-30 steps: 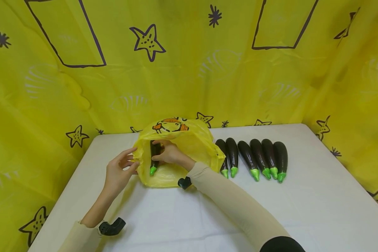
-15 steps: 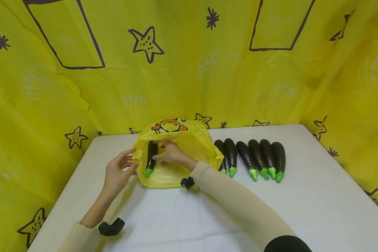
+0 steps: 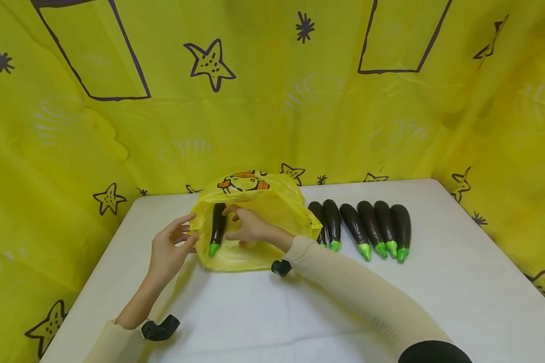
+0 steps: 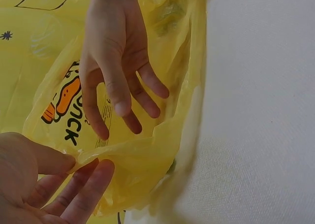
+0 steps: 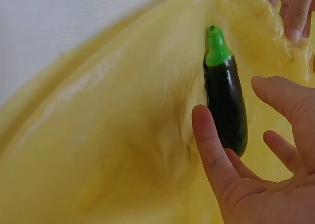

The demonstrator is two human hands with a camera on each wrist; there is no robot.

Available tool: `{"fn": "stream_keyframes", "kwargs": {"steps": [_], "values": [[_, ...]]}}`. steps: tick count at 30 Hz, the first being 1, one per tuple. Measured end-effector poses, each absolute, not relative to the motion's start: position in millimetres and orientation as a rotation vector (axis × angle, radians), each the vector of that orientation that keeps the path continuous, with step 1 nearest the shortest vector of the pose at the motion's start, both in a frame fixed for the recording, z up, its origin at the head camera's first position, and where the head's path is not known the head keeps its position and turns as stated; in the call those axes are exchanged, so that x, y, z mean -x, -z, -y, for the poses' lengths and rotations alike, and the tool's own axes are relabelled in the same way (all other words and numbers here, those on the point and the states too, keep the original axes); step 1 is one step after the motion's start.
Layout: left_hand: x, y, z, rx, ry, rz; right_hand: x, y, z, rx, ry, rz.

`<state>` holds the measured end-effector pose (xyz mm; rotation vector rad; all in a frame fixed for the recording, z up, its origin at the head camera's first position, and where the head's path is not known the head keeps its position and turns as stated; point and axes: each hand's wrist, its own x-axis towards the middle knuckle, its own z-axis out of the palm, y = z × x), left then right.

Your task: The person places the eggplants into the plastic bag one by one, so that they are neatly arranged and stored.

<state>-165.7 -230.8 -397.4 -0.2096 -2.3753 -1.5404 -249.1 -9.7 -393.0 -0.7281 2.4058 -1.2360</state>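
Observation:
A yellow plastic bag (image 3: 236, 262) lies on its side on the white table, its mouth facing me. My left hand (image 3: 170, 247) pinches the left edge of the mouth between thumb and fingers. Inside the bag, along its left side, lies a dark eggplant (image 3: 217, 227) with its green stem end toward me. My right hand (image 3: 250, 226) is inside the mouth just right of the eggplant, fingers spread and holding nothing. The right wrist view has the eggplant (image 5: 226, 101) lying on the plastic near the spread fingers (image 5: 211, 147); whether a fingertip touches it, I cannot tell.
Several more eggplants (image 3: 356, 224) lie in a row right of the bag, stems toward me. The bag's right edge partly covers the leftmost. A yellow printed curtain (image 3: 263, 121) stands behind and beside the white table (image 3: 458, 262).
My right hand held the eggplant, shifted it slightly left and let go; its fingers have since opened and drawn back to the right. The left hand keeps its hold on the bag.

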Motion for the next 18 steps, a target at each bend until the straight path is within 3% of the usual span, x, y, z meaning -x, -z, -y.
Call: {"fn": "stream_keyframes", "kwargs": {"steps": [18], "values": [[166, 399, 233, 0.202, 1.533, 2.359, 231, 382, -11, 0.877, 1.170, -2.392]]}}
